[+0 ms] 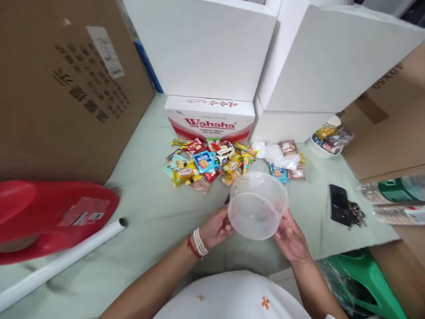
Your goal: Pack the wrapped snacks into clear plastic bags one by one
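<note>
Both hands, left hand [217,228] and right hand [292,239], each keep a grip grasping the clear tub [257,204]: hold it level, mouth toward the snack pile [212,164]

A single view is given, taken from a camera worn on the head and aimed forward and down. The fingers [222,223] are seen from close above, low in the middle of the frame. Beyond the fingers the pale green cloth-covered tabletop [149,208] is taken in, up to the white cardboard boxes [212,48] behind it.
</note>
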{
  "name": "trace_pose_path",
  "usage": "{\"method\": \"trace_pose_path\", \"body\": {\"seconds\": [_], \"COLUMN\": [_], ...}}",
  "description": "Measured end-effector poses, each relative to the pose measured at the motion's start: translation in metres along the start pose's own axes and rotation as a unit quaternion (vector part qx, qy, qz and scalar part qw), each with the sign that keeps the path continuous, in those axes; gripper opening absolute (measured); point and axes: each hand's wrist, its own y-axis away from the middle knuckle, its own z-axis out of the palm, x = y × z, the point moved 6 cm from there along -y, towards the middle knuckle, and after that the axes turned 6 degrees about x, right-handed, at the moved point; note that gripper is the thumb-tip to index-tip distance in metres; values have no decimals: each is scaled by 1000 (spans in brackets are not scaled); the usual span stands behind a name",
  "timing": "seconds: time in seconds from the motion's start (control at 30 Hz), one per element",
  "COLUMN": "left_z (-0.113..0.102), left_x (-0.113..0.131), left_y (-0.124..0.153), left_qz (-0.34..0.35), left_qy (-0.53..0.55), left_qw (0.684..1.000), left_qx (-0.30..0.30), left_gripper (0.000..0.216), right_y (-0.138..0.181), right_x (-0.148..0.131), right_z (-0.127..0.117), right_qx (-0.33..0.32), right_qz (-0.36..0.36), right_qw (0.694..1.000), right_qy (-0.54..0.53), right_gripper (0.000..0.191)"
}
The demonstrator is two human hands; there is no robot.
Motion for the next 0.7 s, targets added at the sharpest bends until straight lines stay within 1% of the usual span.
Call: {"method": "trace_pose_path", "body": {"seconds": [0.03, 0.07, 0.1, 0.13, 0.17, 0.2, 0.23, 0.27, 0.3, 0.33, 0.37, 0.4, 0.43, 0.47, 0.5, 0.57, 0.6, 0.63, 0.7], "left_z": [0, -1, -2, -3, -2, 2, 8, 14, 18, 19, 17, 13, 6, -1, -10, -27, -35, -40, -46], "left_x": [-13, -22, -26, -26, -21, -14, -10, -8, -9, -10, -10, -8, -4, 3, 11, 29, 37, 43, 48], "left_y": [0, 1, 3, 6, 10, 16, 23, 28, 30, 29, 26, 20, 14, 7, 2, -5, -6, -5, 0], "left_qz": [-5, 6, 38, 93, 171, 259, 341, 402, 440, 457, 460, 453, 444, 435, 428, 423, 424, 429, 450], "left_qy": [-14, -39, -78, -136, -221, -323, -427, -517, -590, -644, -683, -711, -730, -741, -747, -748, -745, -741, -729], "left_qw": [1000, 999, 996, 986, 960, 910, 837, 755, 677, 613, 567, 537, 520, 510, 504, 499, 499, 499, 503], "left_qx": [-5, -6, -1, 6, 13, 15, 7, -8, -23, -30, -27, -14, 7, 33, 60, 112, 127, 130, 110], "left_gripper": [31, 34, 34, 34, 33, 32, 30, 28, 29, 31, 34, 37, 39, 39, 39, 38, 38, 36, 33], "right_y": [5, 10, 15, 19, 23, 25, 27, 28, 28, 26, 22, 16, 9, 1, -7, -20, -24, -26, -27], "right_x": [-1, -1, -4, -9, -18, -30, -45, -61, -76, -87, -94, -96, -94, -89, -82, -71, -69, -70, -82], "right_z": [1, -2, -11, -24, -42, -62, -83, -102, -119, -131, -141, -149, -156, -162, -167, -172, -171, -168, -150], "right_qx": [-20, -30, -24, -3, 34, 86, 144, 196, 236, 257, 263, 258, 248, 236, 223, 192, 178, 167, 151], "right_qz": [12, 18, 14, -1, -27, -61, -99, -138, -174, -205, -228, -245, -256, -261, -260, -247, -237, -228, -218], "right_qw": [1000, 999, 999, 999, 995, 984, 964, 931, 888, 839, 788, 743, 707, 683, 671, 667, 668, 670, 682], "right_qy": [-11, -4, 16, 47, 89, 140, 202, 275, 354, 435, 508, 567, 611, 640, 658, 676, 682, 686, 682], "right_gripper": [59, 46, 36, 30, 27, 27, 28, 29, 30, 31, 31, 32, 33, 34, 36, 39, 40, 41, 43]}}
